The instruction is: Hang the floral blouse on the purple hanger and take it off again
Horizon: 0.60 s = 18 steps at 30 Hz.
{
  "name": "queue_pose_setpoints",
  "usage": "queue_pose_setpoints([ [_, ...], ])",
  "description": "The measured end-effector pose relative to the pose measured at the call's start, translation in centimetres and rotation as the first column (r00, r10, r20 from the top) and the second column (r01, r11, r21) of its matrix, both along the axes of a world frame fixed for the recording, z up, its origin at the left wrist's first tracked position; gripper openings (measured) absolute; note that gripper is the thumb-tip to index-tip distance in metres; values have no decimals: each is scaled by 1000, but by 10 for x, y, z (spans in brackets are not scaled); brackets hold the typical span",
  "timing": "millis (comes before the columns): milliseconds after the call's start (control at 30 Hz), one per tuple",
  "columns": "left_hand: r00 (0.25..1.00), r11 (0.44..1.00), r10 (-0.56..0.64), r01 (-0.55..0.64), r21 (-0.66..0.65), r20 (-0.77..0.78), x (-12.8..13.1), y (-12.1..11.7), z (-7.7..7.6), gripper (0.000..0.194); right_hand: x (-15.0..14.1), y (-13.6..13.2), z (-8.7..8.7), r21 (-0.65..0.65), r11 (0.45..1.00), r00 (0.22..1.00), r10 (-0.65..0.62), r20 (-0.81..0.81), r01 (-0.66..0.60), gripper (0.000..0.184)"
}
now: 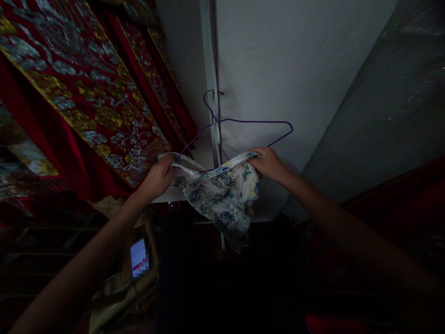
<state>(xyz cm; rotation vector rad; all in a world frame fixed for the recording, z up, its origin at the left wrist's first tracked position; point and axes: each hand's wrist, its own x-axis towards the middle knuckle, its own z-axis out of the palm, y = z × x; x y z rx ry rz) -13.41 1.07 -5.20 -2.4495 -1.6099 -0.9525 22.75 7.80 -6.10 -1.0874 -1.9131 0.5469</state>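
A light garment (222,199) with a blue and yellow floral print hangs between my two hands, its waistband-like upper edge stretched sideways. My left hand (162,175) is closed on the left end of that edge. On the right end, my right hand (267,162) pinches the cloth with its fingers closed. A thin purple clothes hanger (255,121) stands behind the garment, hook upward. Its left arm runs down into the garment's opening near my left hand, while its right corner sticks out above my right hand. Exactly how the lower bar sits in the cloth is partly hidden.
Red cloth (114,93) with gold and silver embroidery hangs at the left. A pale wall (271,60) with a narrow vertical strip (209,51) lies behind the hanger. A lit phone (138,257) is at the lower left. The bottom area is very dark.
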Motion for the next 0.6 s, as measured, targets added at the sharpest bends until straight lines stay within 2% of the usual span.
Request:
queue_pose_setpoints([
  [100,992,998,-58,57,15,116,12,12,12,29,-8,-2,-9,-78,996,996,26,-86,-32,14],
  [167,975,995,-89,94,-16,205,16,20,16,45,-9,-5,-14,-70,996,994,54,-96,-61,12],
  [233,973,992,-98,112,-58,207,18,25,17,53,-4,-9,-15,-22,995,993,91,-69,-93,12],
  [300,986,991,-92,104,-82,141,17,27,19,48,5,-14,-11,32,996,996,79,-49,-78,33],
  [367,992,994,-83,89,-67,91,16,27,23,44,17,-18,-4,85,996,998,2,-66,3,67],
  [433,995,996,-69,73,-55,72,16,25,27,43,31,-16,4,124,989,991,-72,-115,86,92],
  [500,997,997,-52,55,-51,48,17,24,33,41,44,-7,10,124,982,978,-122,-171,144,103],
  [600,999,998,-46,46,-45,3,15,21,42,38,58,15,16,30,975,963,-211,-167,219,103],
])
